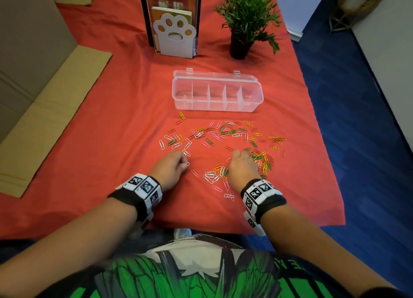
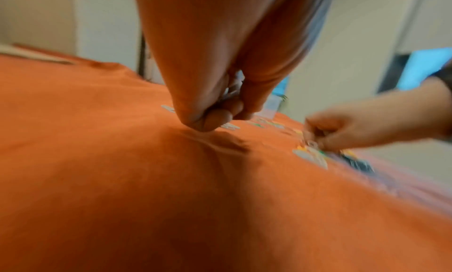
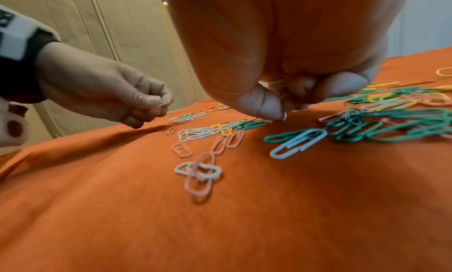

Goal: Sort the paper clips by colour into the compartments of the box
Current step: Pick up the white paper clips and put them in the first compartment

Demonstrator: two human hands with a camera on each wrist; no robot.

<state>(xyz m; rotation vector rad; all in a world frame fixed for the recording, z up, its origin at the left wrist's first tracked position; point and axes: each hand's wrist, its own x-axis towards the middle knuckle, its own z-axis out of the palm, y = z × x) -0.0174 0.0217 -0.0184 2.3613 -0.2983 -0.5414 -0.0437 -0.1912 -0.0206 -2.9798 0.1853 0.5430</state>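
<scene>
A clear box (image 1: 202, 107) with several compartments and its lid folded back stands on the red cloth (image 1: 125, 123); I see no clips in it. Paper clips (image 1: 223, 133) in white, pink, green, yellow and red lie scattered in front of it. My left hand (image 1: 184, 164) hovers at the left of the scatter and pinches a white clip (image 3: 165, 102); more white clips (image 2: 229, 94) sit in its curled fingers. My right hand (image 1: 240, 154) is curled over a green and yellow heap (image 1: 262, 161). Its thumb tip (image 3: 278, 115) touches the cloth, and thin clips (image 3: 277, 84) show inside the fist.
A white paw-shaped bookend (image 1: 174, 36) with books and a potted plant (image 1: 248, 22) stand behind the box. Flat cardboard (image 1: 44, 110) lies along the left. The cloth's right edge (image 1: 324, 141) drops to a blue floor.
</scene>
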